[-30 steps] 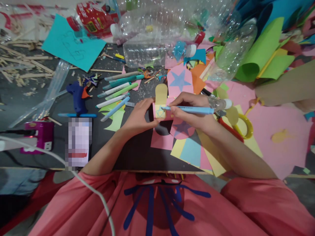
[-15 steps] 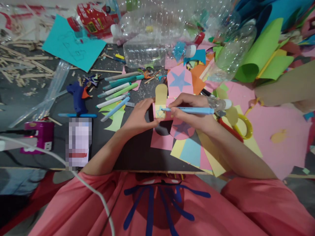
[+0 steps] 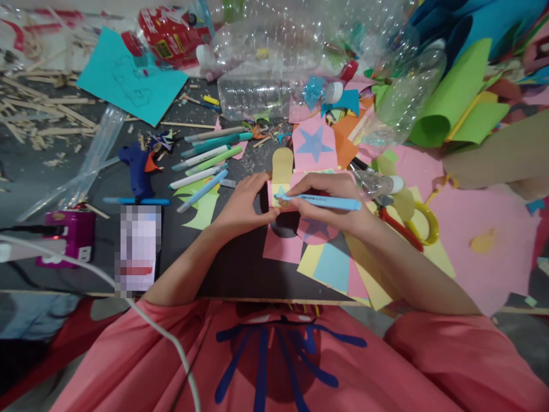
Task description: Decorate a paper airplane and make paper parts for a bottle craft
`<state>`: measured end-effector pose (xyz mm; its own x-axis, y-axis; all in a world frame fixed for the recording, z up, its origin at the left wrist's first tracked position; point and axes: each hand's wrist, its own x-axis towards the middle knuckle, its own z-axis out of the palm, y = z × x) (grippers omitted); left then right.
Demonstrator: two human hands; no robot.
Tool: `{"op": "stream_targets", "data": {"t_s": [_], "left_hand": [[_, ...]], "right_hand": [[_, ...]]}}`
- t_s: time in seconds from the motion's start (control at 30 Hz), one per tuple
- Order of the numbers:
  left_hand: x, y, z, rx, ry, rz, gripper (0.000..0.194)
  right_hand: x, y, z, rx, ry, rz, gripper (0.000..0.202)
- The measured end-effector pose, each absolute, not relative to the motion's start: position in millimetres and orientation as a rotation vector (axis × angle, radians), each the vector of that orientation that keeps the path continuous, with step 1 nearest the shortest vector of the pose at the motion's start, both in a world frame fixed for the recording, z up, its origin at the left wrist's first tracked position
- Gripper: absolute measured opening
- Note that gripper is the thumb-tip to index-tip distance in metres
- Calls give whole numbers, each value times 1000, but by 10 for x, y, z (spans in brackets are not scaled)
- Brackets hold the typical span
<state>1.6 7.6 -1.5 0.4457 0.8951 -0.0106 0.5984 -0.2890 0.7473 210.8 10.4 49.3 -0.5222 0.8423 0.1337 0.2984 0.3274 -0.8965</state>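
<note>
Marker (image 3: 338, 202), light blue, held by the person's right hand (image 3: 343, 189), which is closed around the barrel in a writing grip. Tip down on the yellow panel (image 3: 275, 187) of a small pink-and-yellow paper piece, which lies on the desk (image 3: 240, 274) between the two hands, directly ahead of the person. Left hand (image 3: 246, 200): thumb at the lower edge and fingers at the upper corner, a moderately open grip that has hold of the piece by its left end. A tan rounded tab (image 3: 282, 166) extends from the panel's far edge, apparently joined to it.

Progress: a small blue star (image 3: 281, 190) sits on the panel. Its upper part reads as filled in with colour; the lower part is hard to judge from where I stand, fingers and marker being in the way. Estimate: colouring well under way, with the lower part and edges possibly left. Two larger blue stars, one on the pink paper just beyond (image 3: 315, 143) and one on the rounded pink paper nearer the person (image 3: 318, 228), look complete.

Nearby: a row of markers (image 3: 213, 162) left of the piece, glue gun (image 3: 138, 169) further left; scissors (image 3: 398, 226) beside the right forearm.
</note>
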Motion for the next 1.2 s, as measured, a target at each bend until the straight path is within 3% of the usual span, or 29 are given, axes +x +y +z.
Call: {"op": "stream_targets", "data": {"t_s": [1.2], "left_hand": [[13, 77, -34, 2030, 1236, 561, 50]], "right_hand": [[2114, 86, 483, -1006, -1940, 1149, 10]]}}
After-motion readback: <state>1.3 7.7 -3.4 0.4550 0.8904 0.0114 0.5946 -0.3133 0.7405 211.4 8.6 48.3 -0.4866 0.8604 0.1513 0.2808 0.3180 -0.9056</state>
